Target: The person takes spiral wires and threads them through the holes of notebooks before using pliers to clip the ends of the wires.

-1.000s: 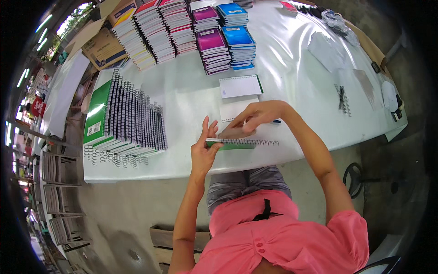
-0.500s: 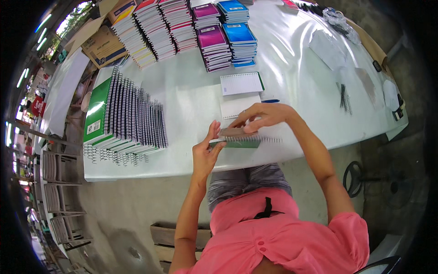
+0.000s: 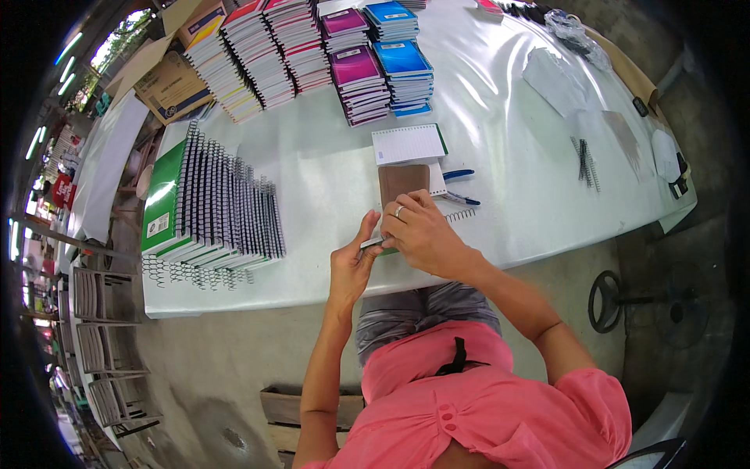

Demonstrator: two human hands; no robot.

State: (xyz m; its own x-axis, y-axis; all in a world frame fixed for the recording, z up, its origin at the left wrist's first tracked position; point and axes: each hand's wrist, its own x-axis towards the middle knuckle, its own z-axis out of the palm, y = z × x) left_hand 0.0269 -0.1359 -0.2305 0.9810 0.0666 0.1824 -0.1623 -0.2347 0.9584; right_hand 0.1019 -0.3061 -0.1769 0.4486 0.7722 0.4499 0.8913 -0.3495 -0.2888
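Observation:
Near the table's front edge, my left hand [image 3: 355, 258] is closed round one end of a small green spiral notebook [image 3: 370, 243], thumb and fingers on either side. My right hand [image 3: 426, 238], with a ring on one finger, is bent over the same notebook with its fingers gathered at the edge, covering most of it. A loose length of wire coil [image 3: 460, 215] pokes out to the right, past the right hand. Just beyond the hands, a flat brown piece [image 3: 404, 181] lies over an open ruled notepad [image 3: 408, 145]. Two blue pens [image 3: 458, 173] lie beside the pad.
At left stands a row of green spiral notebooks [image 3: 168, 191], coils sticking out. Stacks of purple notebooks [image 3: 357, 66] and blue notebooks [image 3: 404, 59] are at the back, near a cardboard box [image 3: 173, 82]. Loose wire coils [image 3: 584, 164] lie at right. A pedestal fan [image 3: 683, 313] is beside the table.
My right hand has come down and closer onto the notebook. The brown piece, earlier under my right fingers, now lies farther off on the notepad. A second pen has come into sight.

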